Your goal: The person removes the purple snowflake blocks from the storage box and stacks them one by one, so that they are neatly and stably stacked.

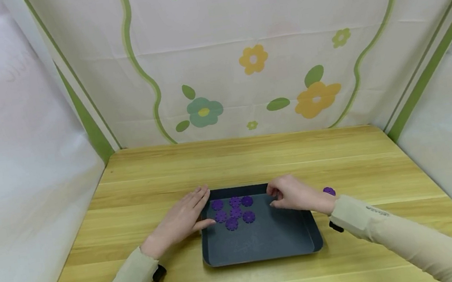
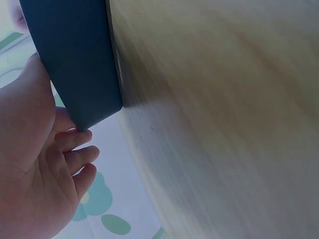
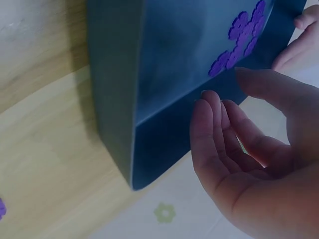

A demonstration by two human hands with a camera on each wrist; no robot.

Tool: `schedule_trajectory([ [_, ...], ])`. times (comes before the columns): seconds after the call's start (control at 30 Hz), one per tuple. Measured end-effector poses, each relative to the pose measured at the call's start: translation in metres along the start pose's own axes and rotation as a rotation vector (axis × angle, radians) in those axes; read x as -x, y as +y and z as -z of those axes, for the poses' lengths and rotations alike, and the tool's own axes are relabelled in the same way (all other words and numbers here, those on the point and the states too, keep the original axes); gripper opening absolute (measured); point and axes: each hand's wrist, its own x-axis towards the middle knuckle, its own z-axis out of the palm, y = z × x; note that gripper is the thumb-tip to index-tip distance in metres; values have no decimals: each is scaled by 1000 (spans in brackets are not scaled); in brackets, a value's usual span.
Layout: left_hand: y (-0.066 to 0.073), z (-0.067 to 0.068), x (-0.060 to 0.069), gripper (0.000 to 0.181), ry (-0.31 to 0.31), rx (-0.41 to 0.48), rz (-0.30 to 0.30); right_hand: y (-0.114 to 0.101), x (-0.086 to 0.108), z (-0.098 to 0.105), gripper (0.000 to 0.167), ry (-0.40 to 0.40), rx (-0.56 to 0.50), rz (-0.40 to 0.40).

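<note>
Left hand [image 1: 181, 218] (outstretched) touches the tray [image 1: 262, 245]; loosely curved right hand [image 1: 295, 194] hovers.

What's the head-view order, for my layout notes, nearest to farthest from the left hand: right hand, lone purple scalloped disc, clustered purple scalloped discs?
1. Clustered discs, inside dark tray, left half
2. Right hand, over tray's right
3. Lone disc, right of tray
</note>
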Motion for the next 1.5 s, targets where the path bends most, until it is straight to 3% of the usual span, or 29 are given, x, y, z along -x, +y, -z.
schedule_trajectory([
  [0.63,0,1,0,82,19,-5,-6,-14,-12,-14,18,-55,-68,67],
  [1.5,1,1,1,81,31,-32,-12,-25,-30,-32,21,-146,-55,52],
])
